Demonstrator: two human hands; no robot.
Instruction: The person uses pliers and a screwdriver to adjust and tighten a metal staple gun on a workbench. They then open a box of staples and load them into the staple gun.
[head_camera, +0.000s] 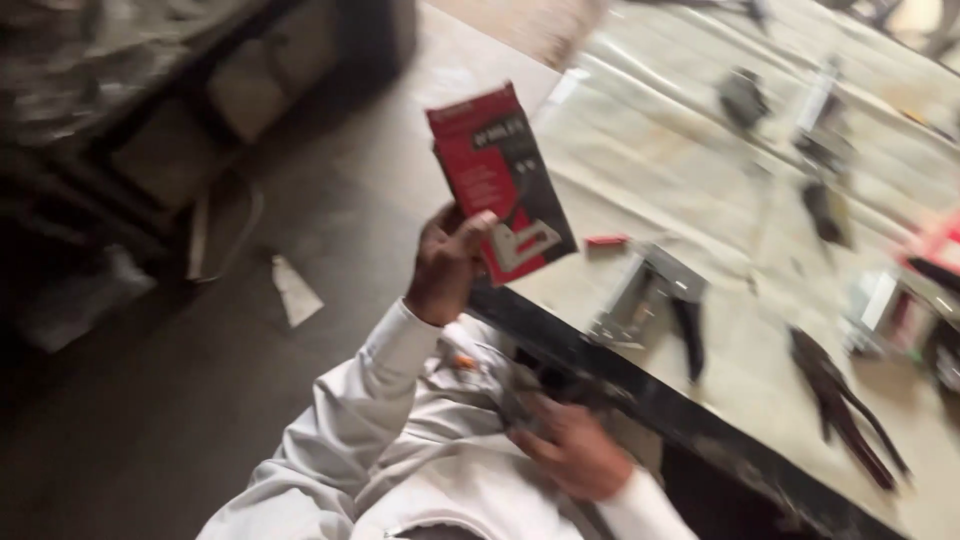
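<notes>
My left hand (447, 262) holds up a flat red and black cardboard package (500, 180) with a picture of a metal tool on it, gripped at its lower edge, just left of the table's near edge. My right hand (575, 447) is low by my white jacket, below the dark table edge (640, 385), fingers curled at a pocket area; whether it grips anything is blurred. A silver and black staple-gun-like tool (650, 295) lies on the table just right of the package.
The table is covered with clear plastic sheet (680, 150). Dark pliers (840, 400) lie at the right, several small tools farther back, a red item (940, 250) at the right edge. Concrete floor with paper scraps (295, 290) at left.
</notes>
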